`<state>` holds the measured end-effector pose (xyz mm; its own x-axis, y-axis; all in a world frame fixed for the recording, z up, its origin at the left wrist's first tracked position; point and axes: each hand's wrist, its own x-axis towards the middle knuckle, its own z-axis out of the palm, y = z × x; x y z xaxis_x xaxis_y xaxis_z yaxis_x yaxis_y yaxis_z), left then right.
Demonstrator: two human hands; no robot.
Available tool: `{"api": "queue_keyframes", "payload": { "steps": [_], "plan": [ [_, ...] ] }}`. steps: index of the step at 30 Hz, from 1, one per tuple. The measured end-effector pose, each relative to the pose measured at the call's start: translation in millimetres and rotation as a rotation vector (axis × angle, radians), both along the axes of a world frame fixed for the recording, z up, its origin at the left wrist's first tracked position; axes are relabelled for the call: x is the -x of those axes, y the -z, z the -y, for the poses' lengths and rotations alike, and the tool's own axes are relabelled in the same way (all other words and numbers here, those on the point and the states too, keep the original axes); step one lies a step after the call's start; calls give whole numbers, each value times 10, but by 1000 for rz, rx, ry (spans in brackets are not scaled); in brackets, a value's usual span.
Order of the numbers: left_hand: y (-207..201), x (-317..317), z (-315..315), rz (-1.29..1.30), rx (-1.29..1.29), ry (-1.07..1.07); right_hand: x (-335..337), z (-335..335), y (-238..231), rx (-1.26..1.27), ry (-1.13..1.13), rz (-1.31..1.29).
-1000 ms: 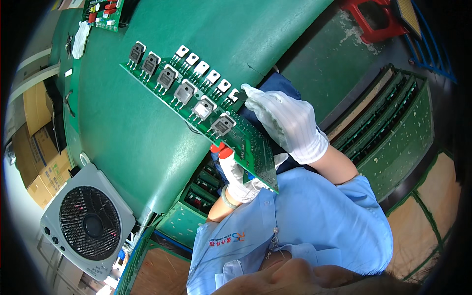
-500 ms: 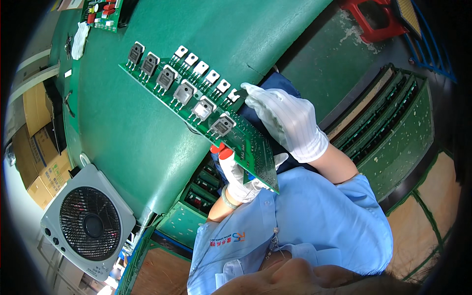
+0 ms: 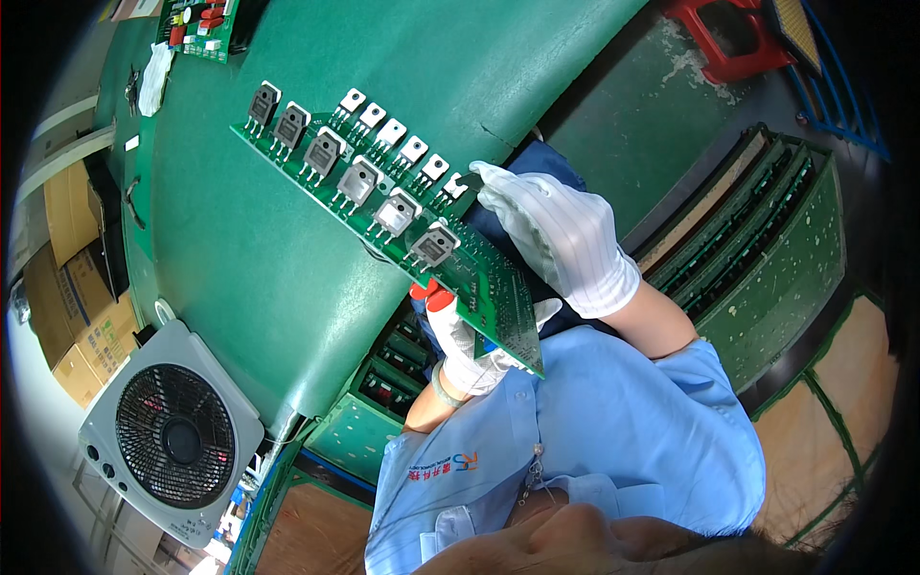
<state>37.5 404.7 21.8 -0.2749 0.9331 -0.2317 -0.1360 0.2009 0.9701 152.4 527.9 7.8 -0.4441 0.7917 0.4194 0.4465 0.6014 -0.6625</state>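
A green circuit board [image 3: 494,302] slants in front of my chest, its printed underside facing partly toward me. My left hand [image 3: 470,356], in a white glove, grips its lower end from beneath, fingers partly hidden by the board. Two red rounded pieces [image 3: 436,299] show by those fingers; whether they are finger covers or parts is unclear. Larger black transistors [image 3: 359,182] stand on their legs along the left edge, beside a row of smaller transistors [image 3: 413,150]. My gloved right hand [image 3: 556,230] pinches at the end transistor [image 3: 453,188] of the smaller row.
The board is held over a green-topped table [image 3: 287,240]. A grey fan [image 3: 177,431] stands at lower left; another populated board [image 3: 201,29] and a white glove [image 3: 155,81] lie far left. Slotted green racks [image 3: 757,259] stand right, with a red stool [image 3: 719,38] beyond.
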Motion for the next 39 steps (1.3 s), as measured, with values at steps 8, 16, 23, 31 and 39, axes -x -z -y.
{"api": "queue_keyframes", "payload": {
  "steps": [8, 16, 23, 31, 39],
  "plan": [
    [-8, 3, -13, -5, -8, -7, 1, 10, -1, 11, 7, 4],
    [-37, -9, -13, -22, -14, 0, -1, 23, 33, 2, -18, 3],
    [-43, -27, -18, -47, -19, 13, -7, 31, -34, 71, -29, 36],
    [-47, -26, -21, -74, -26, 18, 19, 11, 51, -28, -1, -8],
    [-71, -28, -22, -99, -33, 26, -6, 20, 37, -6, -9, 6]
  ]
}}
